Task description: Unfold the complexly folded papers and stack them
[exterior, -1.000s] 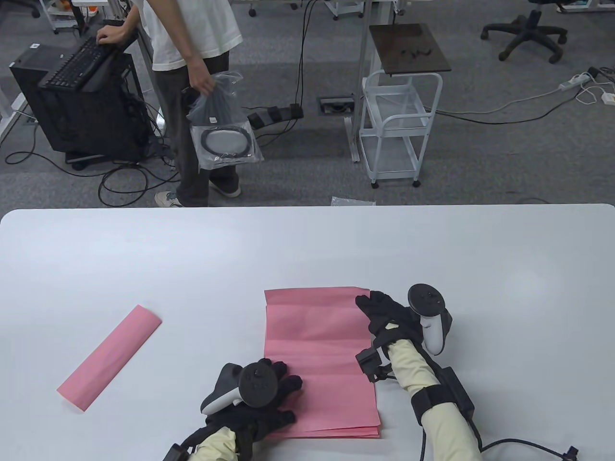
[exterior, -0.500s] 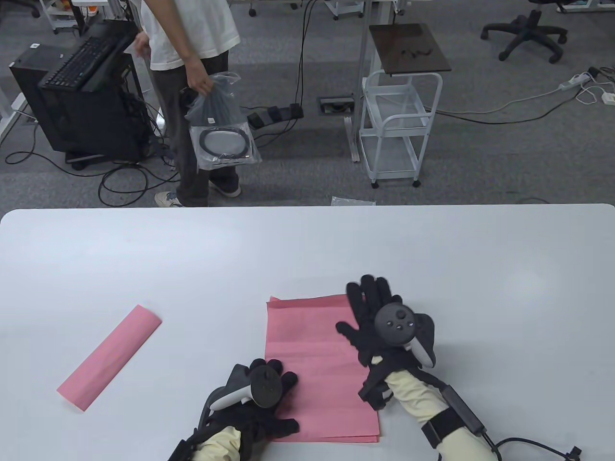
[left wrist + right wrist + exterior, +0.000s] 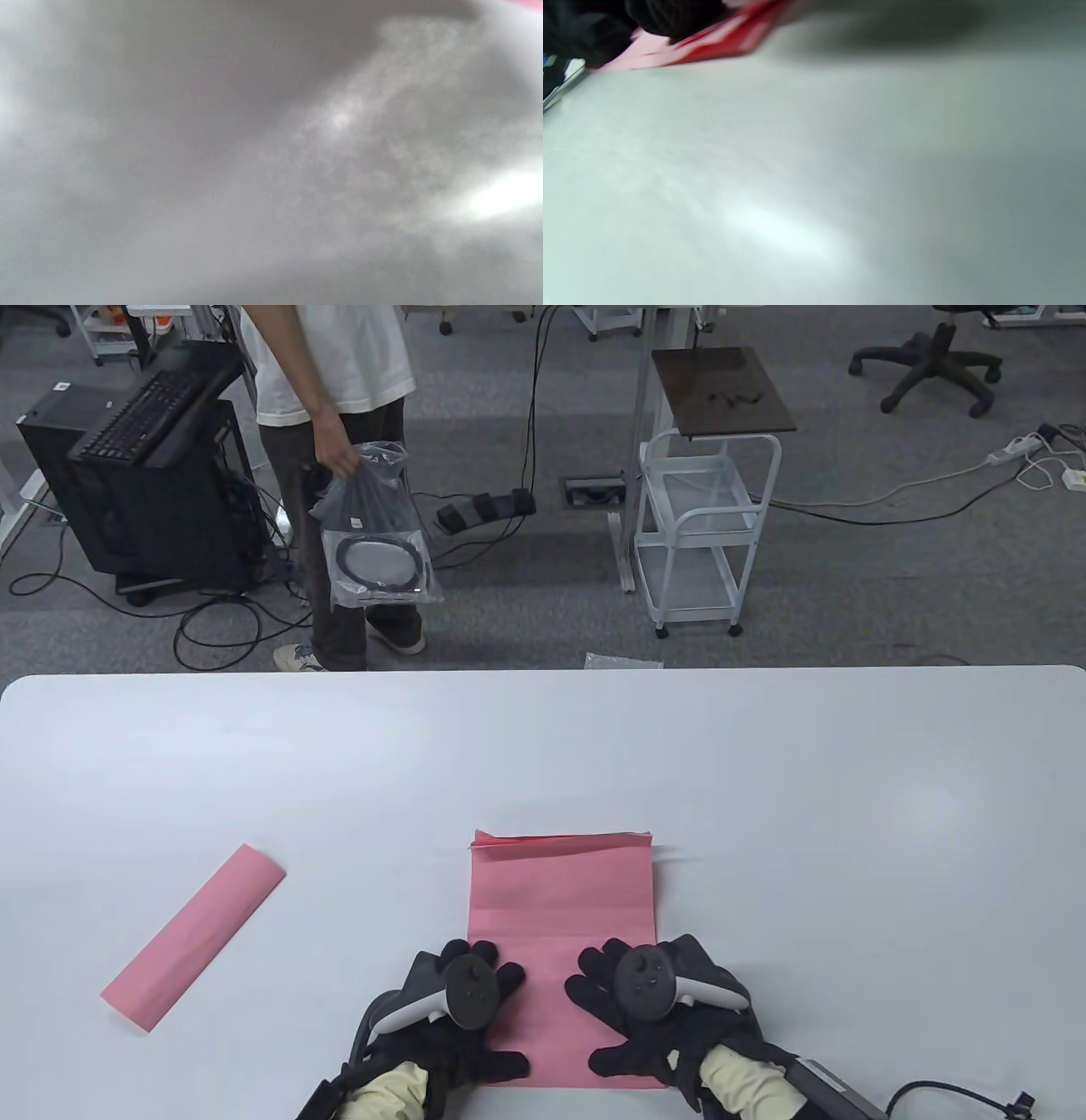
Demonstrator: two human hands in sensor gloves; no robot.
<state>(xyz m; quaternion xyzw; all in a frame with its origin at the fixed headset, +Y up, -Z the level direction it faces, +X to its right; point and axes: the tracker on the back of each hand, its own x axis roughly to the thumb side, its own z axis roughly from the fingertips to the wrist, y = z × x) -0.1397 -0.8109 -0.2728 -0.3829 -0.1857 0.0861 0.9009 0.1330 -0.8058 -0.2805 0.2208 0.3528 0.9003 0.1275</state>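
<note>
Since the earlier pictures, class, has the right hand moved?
Yes. The right hand has come back from the far right corner of the pink paper stack to its near edge, beside the left hand.

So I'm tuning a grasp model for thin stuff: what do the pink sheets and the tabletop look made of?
The flat pink sheet stack under both hands looks like thin matte paper: sharp fold creases and slightly offset layered edges at its far end. The folded pink strip to the left seems the same paper. The white table looks smooth and semi-gloss, probably laminate, since it shows soft glare.
</note>
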